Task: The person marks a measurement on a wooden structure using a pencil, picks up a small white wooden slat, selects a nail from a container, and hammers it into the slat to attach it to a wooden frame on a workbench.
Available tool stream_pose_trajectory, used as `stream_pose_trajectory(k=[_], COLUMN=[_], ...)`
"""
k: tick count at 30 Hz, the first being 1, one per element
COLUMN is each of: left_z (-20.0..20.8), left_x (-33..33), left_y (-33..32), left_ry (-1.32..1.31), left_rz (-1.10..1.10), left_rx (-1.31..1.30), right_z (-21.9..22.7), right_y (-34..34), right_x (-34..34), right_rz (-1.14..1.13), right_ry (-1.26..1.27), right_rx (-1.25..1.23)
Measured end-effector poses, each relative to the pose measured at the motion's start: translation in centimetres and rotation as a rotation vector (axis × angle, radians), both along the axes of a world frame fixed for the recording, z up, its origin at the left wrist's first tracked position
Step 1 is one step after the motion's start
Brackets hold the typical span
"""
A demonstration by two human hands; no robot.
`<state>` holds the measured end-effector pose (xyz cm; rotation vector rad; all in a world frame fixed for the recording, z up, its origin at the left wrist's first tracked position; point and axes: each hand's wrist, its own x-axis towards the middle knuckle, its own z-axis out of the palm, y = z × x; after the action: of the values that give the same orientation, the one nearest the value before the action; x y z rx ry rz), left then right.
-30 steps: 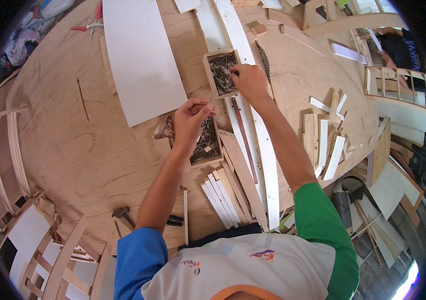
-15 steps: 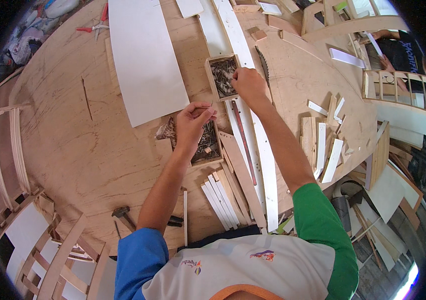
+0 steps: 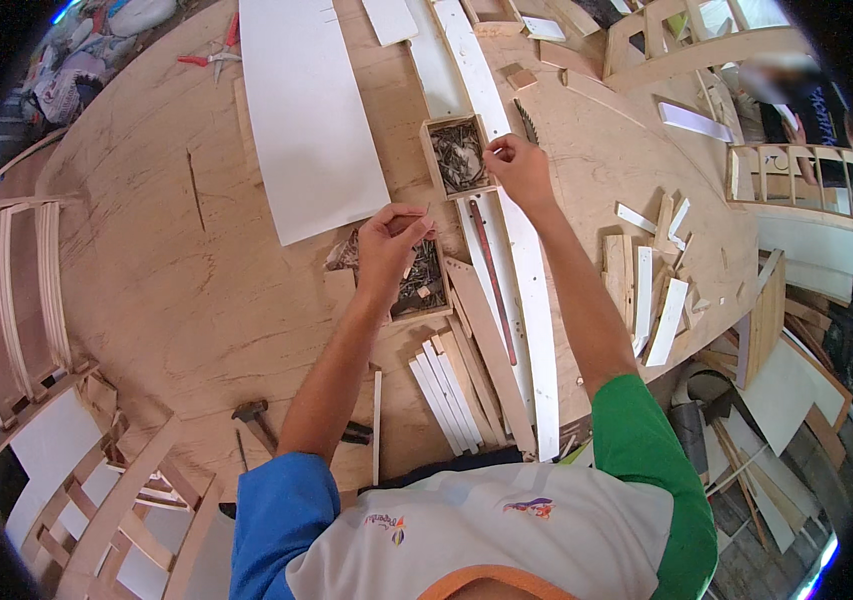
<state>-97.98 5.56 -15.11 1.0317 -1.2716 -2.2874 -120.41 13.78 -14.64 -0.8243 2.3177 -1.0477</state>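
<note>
Through the head camera I read two bare hands working above one wooden table (image 3: 146, 260), with two open boxes of nails between and below them. Left hand (image 3: 389, 238): thumb and fingers pinched together, gripping what appears to be one thin nail (image 3: 429, 209), its end projecting past the fingertips. Position of that nail: over the far edge of the near box (image 3: 419, 316), just short of the far box (image 3: 432, 160). Right hand (image 3: 521, 168): closed to a pinch, thumb against forefinger, at the right rim of the far box; I cannot tell whether anything is held there. The far box contains loose nails, too many to count, and one pale lump (image 3: 468, 160). The near box, partly covered by the left hand, contains further loose nails and at least one small wood block (image 3: 423, 292). Adjacent items, by count: two long white boards (image 3: 538, 350) running lengthwise, one thin red strip (image 3: 492, 280) lying along them, one large white sheet (image 3: 311, 120) left of the far box, one dark toothed blade (image 3: 525, 122) just beyond the right hand, one pair of red-handled pliers (image 3: 214, 60) at far left, and one hammer (image 3: 251, 412) left of the left forearm. One co-worker (image 3: 826, 120) occupies the upper right.
</note>
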Motion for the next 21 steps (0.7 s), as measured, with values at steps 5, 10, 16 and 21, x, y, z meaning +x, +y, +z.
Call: stream_pose_trajectory(k=[5,10,16,21], left_z=[3.7,9.1,15.8,19.9], left_x=[1.4,2.3,6.0,10.4], left_y=[1.0,3.3,7.4,11.2], left_ry=[-0.032,0.058,0.173,0.231], left_rz=[0.001,0.033,0.007,0.016], left_rx=[-0.099,-0.145,-0.190,-0.218], right_z=[4.9,11.1,18.6,23.1], right_y=[2.6,5.5,9.6,14.1], right_x=[2.0,6.2,12.4,17.4], right_rz=[-0.060,0.079,0.167,0.203], right_ry=[-0.610,-0.654,-0.668,-0.640], right_rx=[-0.450,-0.567,-0.653,-0.652])
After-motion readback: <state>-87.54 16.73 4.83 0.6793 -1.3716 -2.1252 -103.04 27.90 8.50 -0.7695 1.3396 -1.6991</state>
